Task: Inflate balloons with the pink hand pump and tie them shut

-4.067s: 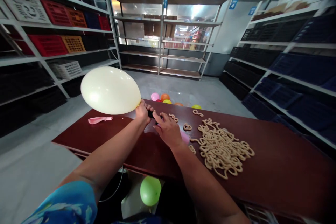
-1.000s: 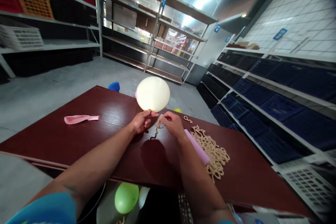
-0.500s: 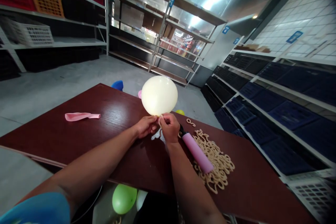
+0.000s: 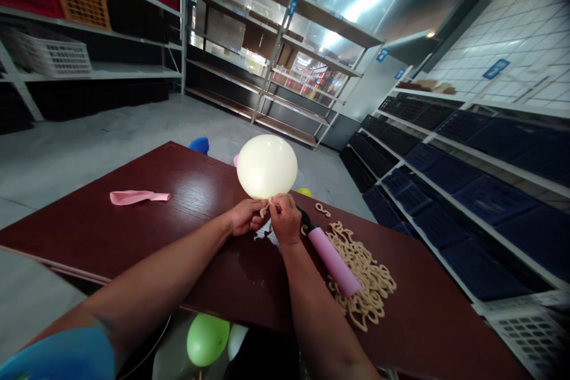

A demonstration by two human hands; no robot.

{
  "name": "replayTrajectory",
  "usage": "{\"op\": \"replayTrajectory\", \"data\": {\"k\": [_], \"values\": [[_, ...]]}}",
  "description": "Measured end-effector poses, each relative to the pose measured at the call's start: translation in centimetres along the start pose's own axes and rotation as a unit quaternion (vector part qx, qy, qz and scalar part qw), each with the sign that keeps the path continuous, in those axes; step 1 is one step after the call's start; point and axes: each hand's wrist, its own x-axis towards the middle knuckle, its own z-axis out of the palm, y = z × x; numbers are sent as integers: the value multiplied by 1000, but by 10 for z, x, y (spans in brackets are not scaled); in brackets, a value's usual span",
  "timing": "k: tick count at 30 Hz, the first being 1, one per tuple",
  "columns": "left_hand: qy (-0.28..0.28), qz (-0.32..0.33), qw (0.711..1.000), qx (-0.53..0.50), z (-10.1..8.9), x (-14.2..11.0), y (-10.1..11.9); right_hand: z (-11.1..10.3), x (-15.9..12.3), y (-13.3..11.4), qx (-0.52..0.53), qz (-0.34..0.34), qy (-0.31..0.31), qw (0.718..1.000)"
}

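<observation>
An inflated cream balloon (image 4: 267, 166) stands above the table's far edge, its neck down between both hands. My left hand (image 4: 247, 217) is closed, pinching the balloon at its neck. Against that neck my right hand (image 4: 285, 218) closes its fingertips on a thin beige band (image 4: 263, 211), whose loose end hangs by the left fingers. Whether the band passes all the way round the neck is hidden by the fingers. Right of my right hand lies a pink hand pump (image 4: 333, 261) with a black end, resting partly on a pile of curly beige bands (image 4: 367, 282).
A flat pink balloon (image 4: 140, 197) lies on the dark red table (image 4: 178, 237) at the left. One beige band (image 4: 323, 209) lies apart near the far edge. Below the near edge is a green balloon (image 4: 207, 339). Shelves with dark crates (image 4: 472, 196) line the right side.
The cream balloon has shifted slightly left and down. My right fingers have moved the beige band across the neck, and its end now shows beside my left fingers.
</observation>
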Motion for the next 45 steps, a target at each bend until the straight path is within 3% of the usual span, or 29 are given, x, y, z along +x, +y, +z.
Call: {"op": "replayTrajectory", "data": {"k": [4,7,9,11,14,16,19,22,24,25,28,29,31,34,37,40,43,45], "values": [[18,-8,1000,19,-4,1,3,0,-2,2,32,43,22,998],[46,4,998,54,-7,3,2,0,-4,3,81,158,43,983],[70,21,995,72,-9,4,0,-1,-5,4,153,266,27,951],[99,40,990,93,-9,6,0,-3,-4,4,251,355,-11,901],[135,70,979,135,-10,9,0,-12,1,6,360,408,-36,838],[155,91,968,173,-12,10,-1,-22,8,6,385,412,-15,825],[186,135,938,258,-15,13,-2,-33,23,-2,357,379,10,853],[198,175,910,321,-16,13,-4,-29,45,-20,255,261,-29,931],[192,172,919,297,-14,12,-4,-18,63,-35,193,141,-96,966],[186,160,932,266,-14,10,-4,-11,72,-42,180,82,-139,970],[149,117,973,134,-12,7,0,0,89,-62,207,-44,-215,953],[128,107,982,87,-13,7,2,0,90,-66,227,-53,-209,950],[78,84,993,-3,-13,7,6,-6,85,-67,262,-10,-156,952],[0,52,993,-106,-12,5,13,-14,60,-52,239,160,-57,956],[-54,41,983,-169,-6,-2,19,-6,28,-28,233,343,-55,908],[-105,20,975,-194,1,-10,20,12,5,-14,335,472,-90,811],[-144,-19,970,-192,3,-15,18,24,-2,-20,485,470,-117,728],[-151,-43,970,-185,3,-17,16,26,-1,-28,554,444,-136,691]]}}
